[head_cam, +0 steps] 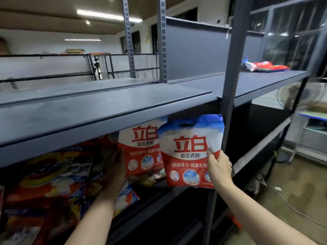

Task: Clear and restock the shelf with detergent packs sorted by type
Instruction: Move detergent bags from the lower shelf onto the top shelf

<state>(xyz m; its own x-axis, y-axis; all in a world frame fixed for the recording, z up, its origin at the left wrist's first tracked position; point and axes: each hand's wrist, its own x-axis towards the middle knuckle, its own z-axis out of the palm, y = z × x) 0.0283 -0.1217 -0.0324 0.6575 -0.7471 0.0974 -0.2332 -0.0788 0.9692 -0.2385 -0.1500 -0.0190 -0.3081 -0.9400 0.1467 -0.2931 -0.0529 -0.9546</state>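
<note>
My right hand (219,168) grips the right edge of a white, red and blue detergent pack (187,151), held upright at the front of the middle shelf. Just behind and to its left stands a second pack of the same kind (141,149). My left hand (118,167) holds that pack's left edge, with the fingers behind it and partly hidden. Left of it, several red, yellow and blue packs (53,175) lie heaped on the same shelf. A lone red and white pack (265,66) lies flat at the far right of the upper shelf board (109,110).
A grey steel upright (228,89) stands right beside the held pack. The shelf bay to the right of the upright (258,131) is dark. On the floor at the right run cables (290,207), and a fan (299,96) stands beyond the rack.
</note>
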